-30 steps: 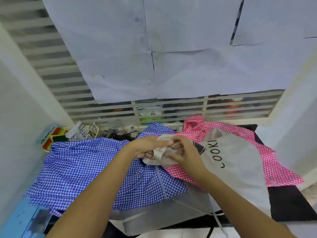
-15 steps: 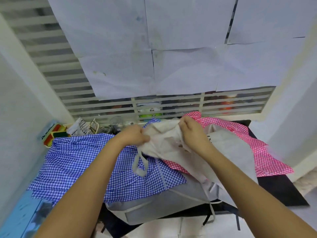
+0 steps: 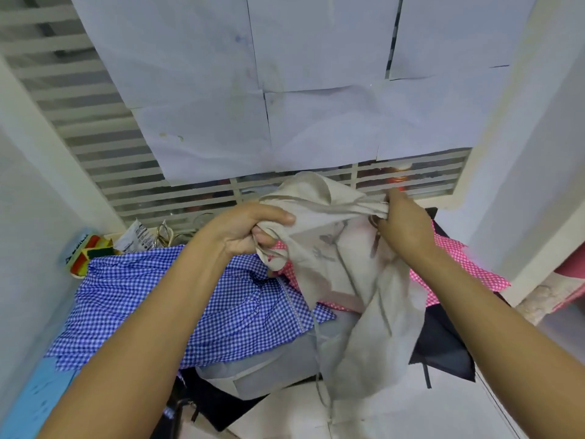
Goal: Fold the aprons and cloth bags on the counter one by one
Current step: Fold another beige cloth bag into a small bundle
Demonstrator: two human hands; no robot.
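Above the blue gingham apron [image 3: 221, 299] and pink gingham apron [image 3: 459, 264], the beige cloth bag [image 3: 357, 280] hangs bunched, the left hand [image 3: 250, 229] gripping one corner and the right hand [image 3: 402, 226] pinching its top edge, so it likely needs pulling taut and shaking flat before creasing.

Beige cloth [image 3: 357, 280] bunched and raised, blue checked apron [image 3: 126, 296], pink checked apron [image 3: 459, 267] spread beneath

Beige bag [image 3: 354, 280], blue-checked apron [image 3: 133, 299], pink-checked apron [image 3: 459, 267], grey cloth [image 3: 269, 372].
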